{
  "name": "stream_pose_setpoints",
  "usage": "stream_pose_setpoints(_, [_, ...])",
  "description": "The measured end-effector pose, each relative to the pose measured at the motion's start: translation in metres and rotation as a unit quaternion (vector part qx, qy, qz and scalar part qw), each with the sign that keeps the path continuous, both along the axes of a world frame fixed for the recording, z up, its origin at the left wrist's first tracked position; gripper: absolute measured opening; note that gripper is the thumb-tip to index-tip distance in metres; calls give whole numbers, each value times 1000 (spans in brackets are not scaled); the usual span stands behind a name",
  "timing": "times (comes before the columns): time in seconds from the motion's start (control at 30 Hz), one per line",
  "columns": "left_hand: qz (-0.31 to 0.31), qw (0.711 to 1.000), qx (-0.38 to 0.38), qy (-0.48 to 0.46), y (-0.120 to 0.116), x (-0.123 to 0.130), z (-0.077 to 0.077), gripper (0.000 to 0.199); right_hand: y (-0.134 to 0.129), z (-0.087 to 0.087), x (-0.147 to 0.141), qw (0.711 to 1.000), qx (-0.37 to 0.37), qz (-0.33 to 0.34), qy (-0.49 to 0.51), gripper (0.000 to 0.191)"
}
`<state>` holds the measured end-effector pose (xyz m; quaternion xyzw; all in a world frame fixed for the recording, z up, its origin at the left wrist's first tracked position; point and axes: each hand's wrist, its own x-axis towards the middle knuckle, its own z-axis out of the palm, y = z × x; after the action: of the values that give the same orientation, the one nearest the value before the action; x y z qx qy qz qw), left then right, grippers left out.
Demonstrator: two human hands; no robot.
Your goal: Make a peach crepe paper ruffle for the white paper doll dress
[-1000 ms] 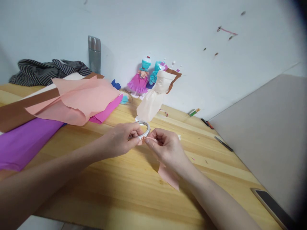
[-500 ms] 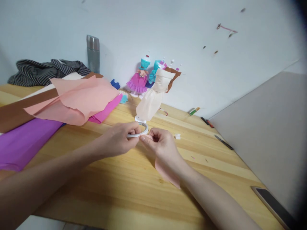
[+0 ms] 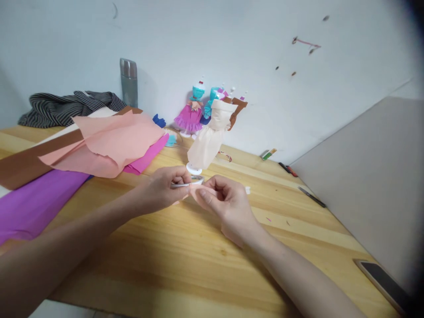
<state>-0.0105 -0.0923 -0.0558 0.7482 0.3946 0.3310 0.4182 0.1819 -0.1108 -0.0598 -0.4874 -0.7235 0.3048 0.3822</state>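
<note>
My left hand (image 3: pixel 168 185) is closed around one side of a thin white roll of tape (image 3: pixel 198 179), seen almost edge-on. With thumb and fingertips my right hand (image 3: pixel 228 201) pinches a peach paper strip (image 3: pixel 198 193) right beside the roll. The strip reaches across to the left fingertips, and a bit of it shows below them; how the tape and paper meet there is hidden by the fingers. Just behind the hands stands a small dress form in a cream paper dress (image 3: pixel 207 148), on a round white base.
Peach (image 3: pixel 115 141), brown (image 3: pixel 43 154) and purple paper sheets (image 3: pixel 49 194) lie at left, before a striped cloth (image 3: pixel 76 106) and a grey bottle (image 3: pixel 128 84). More dressed figures (image 3: pixel 190 115) stand by the wall. A cutter (image 3: pixel 312 197) and a phone (image 3: pixel 380 282) lie at right.
The tape roll has tilted to a flatter angle. The peach strip that hung below my right wrist is gone from there, and peach paper now shows between and under the fingertips.
</note>
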Motion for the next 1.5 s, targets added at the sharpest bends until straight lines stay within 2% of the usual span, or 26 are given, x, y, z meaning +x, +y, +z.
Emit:
stream_pose_setpoints(0.17, [21,998,51,32,-2,3,3,16,-3,1,-6,999,-16,30,27,25])
stream_pose_setpoints(0.3, [31,995,74,62,-3,3,4,16,-6,5,-8,999,2,47,25,19])
stream_pose_setpoints(0.63, [30,994,82,68,-3,4,2,13,-3,2,-9,991,-24,90,99,13])
stream_pose_setpoints(0.83, [38,993,95,64,-4,4,0,11,-3,1,-8,989,-14,101,109,11])
stream_pose_setpoints(0.93, [35,993,89,70,-4,4,0,12,-3,0,-7,991,-10,96,97,12])
stream_pose_setpoints(1.17, [40,993,87,68,-5,5,3,14,-3,-1,-7,999,-3,22,43,18])
stream_pose_setpoints(1.33, [37,992,97,73,-5,5,2,15,-2,-1,-7,999,-6,10,32,21])
stream_pose_setpoints(1.5, [44,984,139,101,-4,5,-5,13,-1,-2,-9,999,-26,6,41,23])
